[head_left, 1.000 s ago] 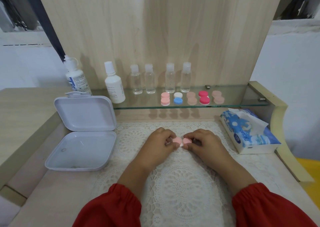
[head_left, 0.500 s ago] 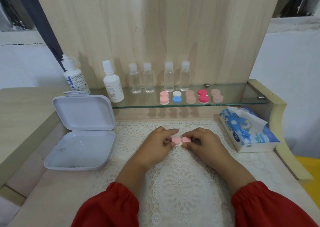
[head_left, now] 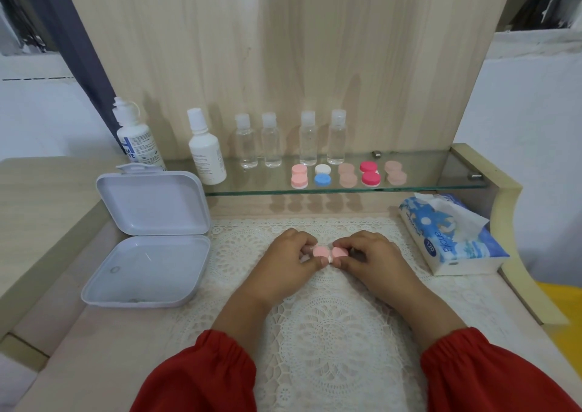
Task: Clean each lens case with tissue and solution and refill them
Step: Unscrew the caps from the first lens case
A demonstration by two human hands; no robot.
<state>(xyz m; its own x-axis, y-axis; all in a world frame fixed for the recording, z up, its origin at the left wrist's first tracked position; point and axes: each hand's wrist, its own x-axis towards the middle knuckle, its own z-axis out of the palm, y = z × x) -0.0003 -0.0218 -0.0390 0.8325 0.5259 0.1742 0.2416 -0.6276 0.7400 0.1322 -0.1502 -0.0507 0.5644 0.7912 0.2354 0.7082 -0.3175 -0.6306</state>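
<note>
Since the pink lens case (head_left: 330,252) is light, stiff plastic, you pinch one cap with your left hand (head_left: 291,257) and one with your right hand (head_left: 371,255), mid-mat (smooth caps may slip); grip the rims.

What you can't make out
Your fingers (head_left: 307,248) cover the pink lens case's (head_left: 329,252) edges; the solution bottle (head_left: 138,141) label is unreadably small.

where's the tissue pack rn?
Head view, right side: the tissue pack lies on the desk just right of the lace mat, below the right end of the glass shelf, beyond the right hand.
</note>
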